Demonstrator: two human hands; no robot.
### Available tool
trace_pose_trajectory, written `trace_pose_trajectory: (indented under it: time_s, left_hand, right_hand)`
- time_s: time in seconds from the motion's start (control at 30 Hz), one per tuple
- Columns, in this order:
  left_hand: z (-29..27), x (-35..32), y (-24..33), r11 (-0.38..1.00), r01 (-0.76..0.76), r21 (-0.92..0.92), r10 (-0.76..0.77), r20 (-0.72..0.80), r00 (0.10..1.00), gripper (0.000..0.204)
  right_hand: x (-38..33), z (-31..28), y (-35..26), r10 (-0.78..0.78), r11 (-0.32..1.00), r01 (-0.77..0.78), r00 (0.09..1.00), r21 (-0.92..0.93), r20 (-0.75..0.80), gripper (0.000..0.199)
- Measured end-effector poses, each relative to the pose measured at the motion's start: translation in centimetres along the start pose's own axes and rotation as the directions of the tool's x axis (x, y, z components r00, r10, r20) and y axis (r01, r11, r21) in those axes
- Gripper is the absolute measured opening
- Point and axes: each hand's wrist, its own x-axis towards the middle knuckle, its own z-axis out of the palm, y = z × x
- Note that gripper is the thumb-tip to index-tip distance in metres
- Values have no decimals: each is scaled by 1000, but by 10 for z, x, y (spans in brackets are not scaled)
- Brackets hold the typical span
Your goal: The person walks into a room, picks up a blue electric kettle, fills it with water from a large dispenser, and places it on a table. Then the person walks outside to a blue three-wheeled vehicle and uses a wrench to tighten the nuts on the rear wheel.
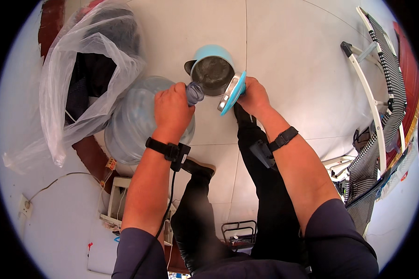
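A large clear bluish water jug (139,125) leans in from the left. My left hand (173,108) is closed around its neck, and its open mouth points toward a light-blue kettle (210,50). The kettle stands open on the floor, with a dark handle on its left and a grey metal inside. The jug's mouth is beside the kettle's rim, slightly nearer to me. In my right hand (256,96) is a round light-blue lid (235,93), tilted on edge with its metal underside facing left. The lid is close to the kettle's right rim, and my right fingers are partly hidden behind it.
A translucent plastic bag (109,46) with dark contents sits beyond the jug. At right stands a folding chair (375,93) with a white frame and striped fabric. A cable runs from a wall socket (25,206) at lower left. My legs and shoes are below the kettle.
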Motion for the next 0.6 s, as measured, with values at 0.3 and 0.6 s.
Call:
trace_pose_trajectory:
  time_s: [0.3, 0.6]
  left_hand:
    - [4, 0, -1, 1000, 1, -4, -1, 8, 1000, 38]
    - [2, -1, 2, 999, 19, 33, -21, 49, 999, 45]
  right_hand:
    - [-4, 3, -2, -63, 998, 63, 994, -9, -91, 23]
    - [-1, 3, -2, -26, 997, 22, 998, -80, -56, 26]
